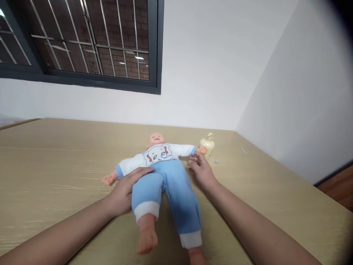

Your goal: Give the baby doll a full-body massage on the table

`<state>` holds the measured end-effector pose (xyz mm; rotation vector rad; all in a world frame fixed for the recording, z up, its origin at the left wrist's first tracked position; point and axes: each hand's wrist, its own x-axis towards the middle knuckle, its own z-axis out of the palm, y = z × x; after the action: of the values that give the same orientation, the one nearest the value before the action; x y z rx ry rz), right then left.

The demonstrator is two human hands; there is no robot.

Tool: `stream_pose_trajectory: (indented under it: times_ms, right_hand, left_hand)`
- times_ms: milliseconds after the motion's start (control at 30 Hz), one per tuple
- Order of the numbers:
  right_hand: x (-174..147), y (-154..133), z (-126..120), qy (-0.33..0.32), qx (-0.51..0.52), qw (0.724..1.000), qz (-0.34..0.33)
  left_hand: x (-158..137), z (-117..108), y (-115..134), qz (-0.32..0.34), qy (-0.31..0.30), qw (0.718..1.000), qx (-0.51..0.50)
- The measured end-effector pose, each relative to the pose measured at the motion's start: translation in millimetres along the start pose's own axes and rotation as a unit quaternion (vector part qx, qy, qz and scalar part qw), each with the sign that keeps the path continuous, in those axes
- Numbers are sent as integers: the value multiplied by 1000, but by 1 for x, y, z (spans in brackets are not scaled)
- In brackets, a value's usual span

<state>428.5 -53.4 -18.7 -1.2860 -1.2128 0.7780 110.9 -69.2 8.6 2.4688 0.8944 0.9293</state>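
A baby doll [176,184] lies on its back on the table, head away from me. It wears a white-sleeved top with an elephant face on the chest and blue trousers with white cuffs. Its arms are spread and one leg is bent up. My left hand [125,189] is around the bent thigh on the left, its fingers over the blue cloth. Just below the doll's hand on the right is my right hand [201,169], fingers loosely bent and apart; whether they touch the doll is unclear. Behind that doll hand stands a cream pump bottle [208,143].
The wood-toned table [68,154] reaches back to a white wall [198,73], with a side wall at the right. A barred window [96,40] is at upper left. A small pale blue piece [216,162] and a thin pale strip [243,149] lie right of the bottle.
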Motion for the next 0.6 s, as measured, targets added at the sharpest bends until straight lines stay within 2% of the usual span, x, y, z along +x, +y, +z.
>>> stream_pose_trajectory:
  times_ms: [67, 133, 233, 333, 433, 533, 600]
  right_hand:
    - [-7, -6, 4, -36, -83, 993, -70]
    - [-13, -11, 9, -71, -163, 976, -129]
    - [-18, -14, 13, -81, -232, 954, -170]
    - [-15, -10, 13, -70, -212, 963, -152]
    - [-9, -3, 11, -52, -176, 979, -86]
    - [-5, -1, 9, -9, -139, 990, -37]
    - [-4, -4, 7, 22, -77, 997, -20]
  left_hand:
    - [-2, 2, 0, 8, 2, 1000, 11]
    - [-4, 4, 0, 40, 2, 999, 26]
    - [-5, 7, 2, 88, -5, 994, 61]
    - [-5, 8, 3, 104, -8, 992, 73]
    - [-4, 8, 4, 110, -6, 992, 54]
    - [-2, 8, 4, 112, -7, 993, 41]
    - [-2, 8, 4, 113, -5, 993, 37]
